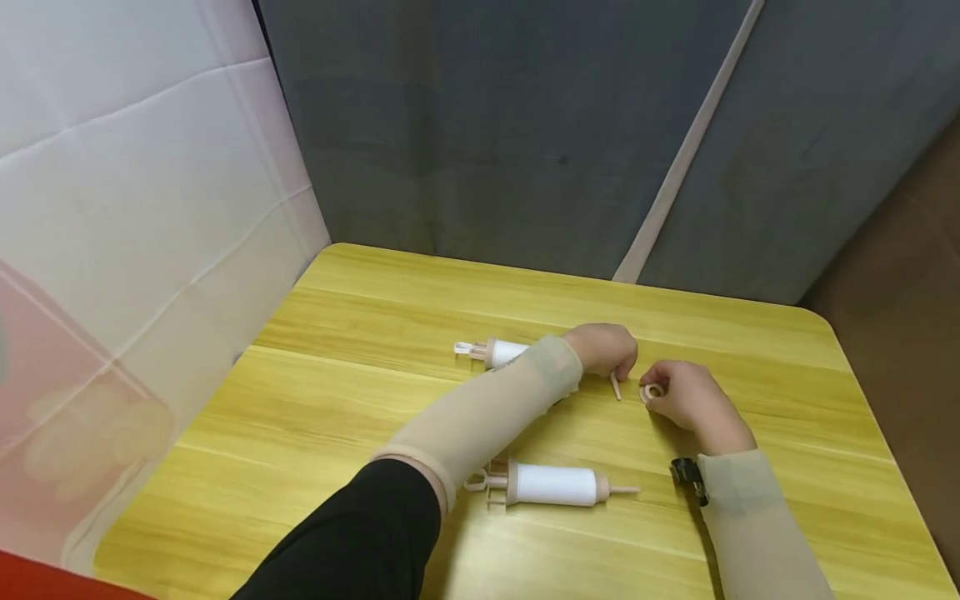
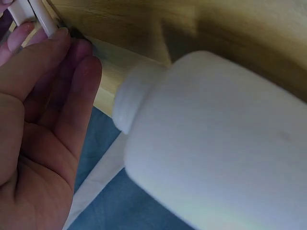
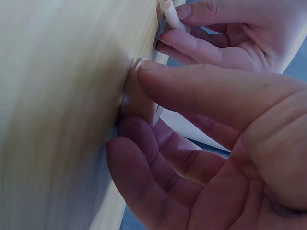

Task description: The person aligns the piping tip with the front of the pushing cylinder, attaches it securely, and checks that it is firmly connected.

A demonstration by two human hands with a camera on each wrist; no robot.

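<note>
Head view: a slim rod-like piece [image 1: 617,388] is pinched by the left hand [image 1: 602,347] above the table [image 1: 300,400], and just beside it a pale ring-shaped piece [image 1: 652,392] is held by the right hand [image 1: 688,400]. In the left wrist view the rod is seen caught between thumb and fingertips. In the right wrist view the ring is seen pinched, thumb on its rim, with the other fingers bent below. A white-barrelled dispenser [image 1: 507,353] is partly hidden by the left sleeve [image 1: 487,421]; a second dispenser [image 1: 557,485] is laid nearer the person, a thin spout [image 1: 624,490] at its right end. Both small pieces are judged light, stiff and probably plastic; by their smooth look, some slipping or rolling is to be expected. The rod is best taken at its thicker end, if one is found, since its slim length might be bent by a hard squeeze. The ring is best gripped across its outer wall, so that the opening is left uncovered.
</note>
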